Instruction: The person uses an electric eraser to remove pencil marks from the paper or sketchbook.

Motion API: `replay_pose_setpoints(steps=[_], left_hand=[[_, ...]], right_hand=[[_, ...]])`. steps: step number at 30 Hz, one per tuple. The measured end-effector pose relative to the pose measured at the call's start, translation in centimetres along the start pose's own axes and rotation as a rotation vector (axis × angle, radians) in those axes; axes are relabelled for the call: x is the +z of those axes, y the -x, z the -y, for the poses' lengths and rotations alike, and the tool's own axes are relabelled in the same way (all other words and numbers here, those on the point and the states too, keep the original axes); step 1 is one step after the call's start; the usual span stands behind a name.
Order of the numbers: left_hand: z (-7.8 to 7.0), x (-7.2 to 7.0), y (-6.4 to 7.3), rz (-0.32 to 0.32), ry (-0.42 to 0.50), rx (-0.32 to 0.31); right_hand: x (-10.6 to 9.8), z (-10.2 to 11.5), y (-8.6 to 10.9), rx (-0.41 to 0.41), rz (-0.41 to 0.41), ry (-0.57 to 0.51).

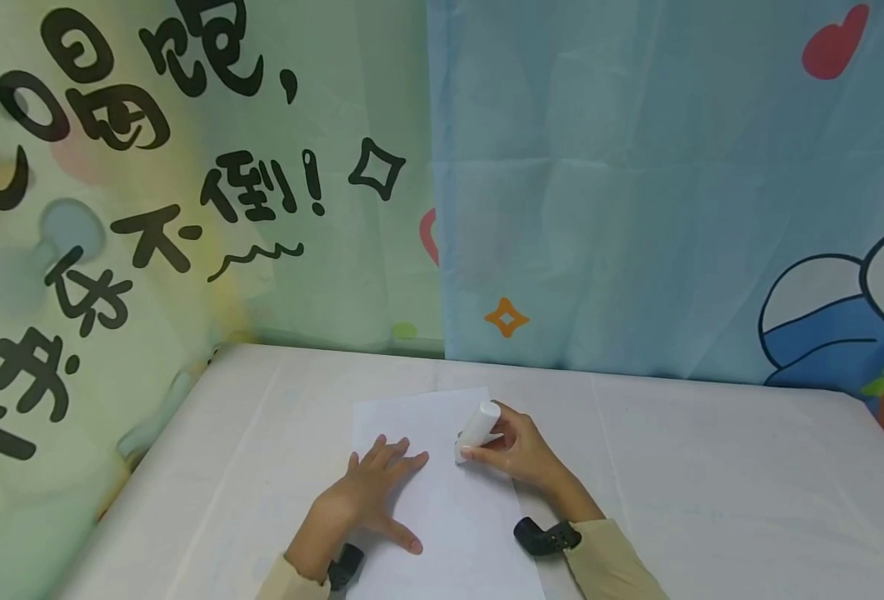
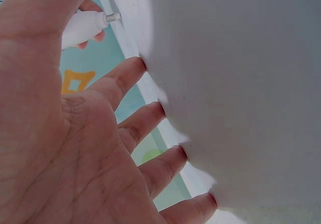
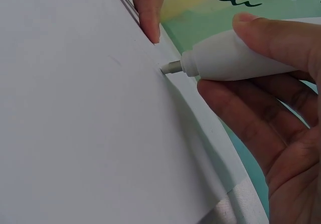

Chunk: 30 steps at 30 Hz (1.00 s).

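A sheet of white paper [image 1: 456, 533] lies on the table. Spread flat over its left side, my left hand [image 1: 372, 492] presses the fingertips onto the sheet, as the left wrist view also shows. My right hand [image 1: 524, 450] grips a thick white electric eraser [image 1: 479, 423] between thumb and fingers. In the right wrist view the slim tip of the electric eraser [image 3: 241, 56] points down at the paper and seems to touch it. A faint grey smudge [image 3: 114, 60] and tiny dark specks show on the paper near that tip.
The table [image 1: 681, 500] has a white cover. Behind it hangs a blue curtain [image 1: 636, 183], and a pale green one [image 1: 322, 292] with black writing stands at the back and left. A black wrist strap [image 1: 546, 537] sits on my right wrist.
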<state>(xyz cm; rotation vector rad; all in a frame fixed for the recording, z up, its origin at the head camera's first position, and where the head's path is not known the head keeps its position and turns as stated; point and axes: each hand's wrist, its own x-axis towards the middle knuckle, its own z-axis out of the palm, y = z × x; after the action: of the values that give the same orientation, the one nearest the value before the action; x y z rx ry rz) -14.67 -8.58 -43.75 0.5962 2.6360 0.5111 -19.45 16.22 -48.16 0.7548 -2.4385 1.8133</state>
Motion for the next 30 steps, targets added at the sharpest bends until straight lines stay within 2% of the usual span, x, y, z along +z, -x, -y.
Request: replay_pose_setpoints(steps=[15, 30], left_hand=[[-0.19, -0.25, 0.03, -0.001, -0.008, 0.004], [-0.23, -0.22, 0.05, -0.001, 0.000, 0.000]], right_hand=[[-0.02, -0.11, -0.07, -0.034, 0.030, -0.023], [-0.01, -0.12, 0.02, -0.013, 0.015, -0.009]])
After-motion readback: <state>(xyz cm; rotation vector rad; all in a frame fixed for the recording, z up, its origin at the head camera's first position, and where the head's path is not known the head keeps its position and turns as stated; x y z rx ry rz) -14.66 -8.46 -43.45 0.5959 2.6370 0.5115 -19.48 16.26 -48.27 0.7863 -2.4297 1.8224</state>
